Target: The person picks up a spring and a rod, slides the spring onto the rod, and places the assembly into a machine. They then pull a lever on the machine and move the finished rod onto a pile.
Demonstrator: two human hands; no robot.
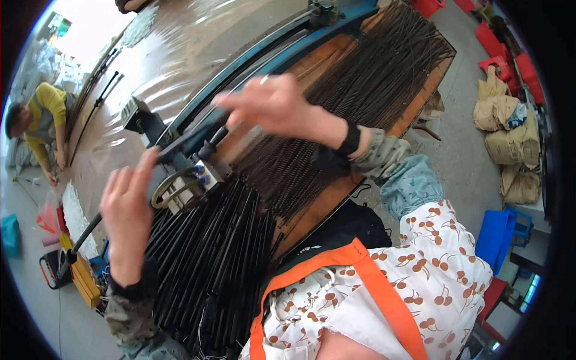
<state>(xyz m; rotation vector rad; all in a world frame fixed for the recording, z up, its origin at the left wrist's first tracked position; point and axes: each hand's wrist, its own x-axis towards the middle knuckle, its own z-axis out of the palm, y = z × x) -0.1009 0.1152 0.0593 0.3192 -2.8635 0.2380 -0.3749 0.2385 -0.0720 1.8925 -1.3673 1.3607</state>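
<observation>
My left hand (pixel 126 207) is raised at the left end of a blue rail machine (pixel 252 75), its fingers stretched out and slightly blurred. Beyond its fingertips lies a dark bar (pixel 195 131) on the machine; whether they touch is unclear. Over the rail, my right hand (pixel 270 105) is smeared by motion, with fingers extended leftward and nothing visibly gripped. Between and below the hands sits a metal block (pixel 207 174) with blue fittings, beside a brass-coloured ring (pixel 171 189). Black tubes (pixel 210 258) lie bundled nearest me. Long dark coiled rods (pixel 336 114) cover the wooden tabletop (pixel 405 123).
A person (pixel 45 123) in yellow sleeves works at far left, beside a plastic-covered surface (pixel 180 51). Brown sacks (pixel 510 141), red bins (pixel 528 75) and a blue crate (pixel 495 240) stand on the right. A yellow box (pixel 84 282) is at lower left.
</observation>
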